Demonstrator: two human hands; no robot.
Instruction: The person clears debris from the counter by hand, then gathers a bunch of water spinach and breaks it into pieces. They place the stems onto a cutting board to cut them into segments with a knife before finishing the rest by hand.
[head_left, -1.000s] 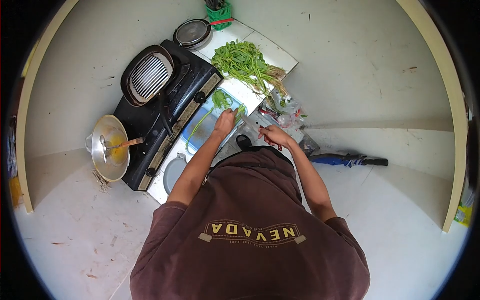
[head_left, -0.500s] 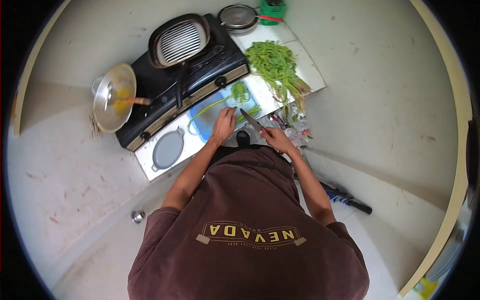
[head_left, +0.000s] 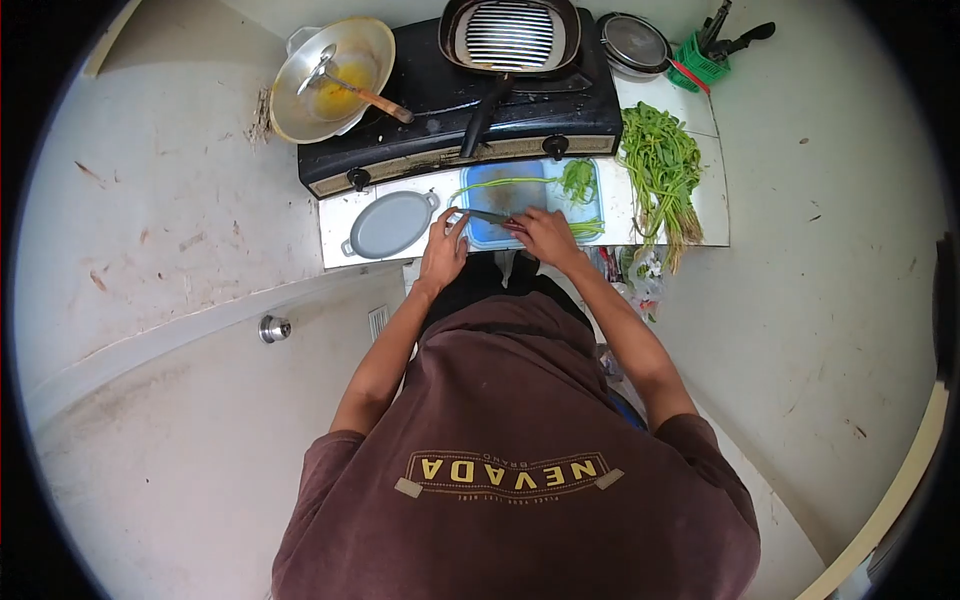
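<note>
My right hand (head_left: 544, 235) is closed round the handle of a knife (head_left: 486, 216), whose blade points left over the blue cutting board (head_left: 510, 205). My left hand (head_left: 445, 250) is at the board's left edge, its fingers bent near the knife tip; whether they pinch a stem is too small to tell. A long green stem (head_left: 500, 183) lies across the upper board, with leaves (head_left: 578, 182) at its right end. Cut green stems (head_left: 586, 228) rest on the board's lower right, beside my right hand.
Behind the board stands a black stove (head_left: 420, 130) with a grill pan (head_left: 510, 35) and a wok (head_left: 290, 95) on it. A grey oval plate (head_left: 390, 225) lies left, leafy greens (head_left: 660, 160) right. Farther back are a strainer (head_left: 636, 42) and a green knife basket (head_left: 700, 65).
The view has turned and shifted, bringing the knife basket into sight. The knife has moved to the left across the board, its tip now near my left hand.
</note>
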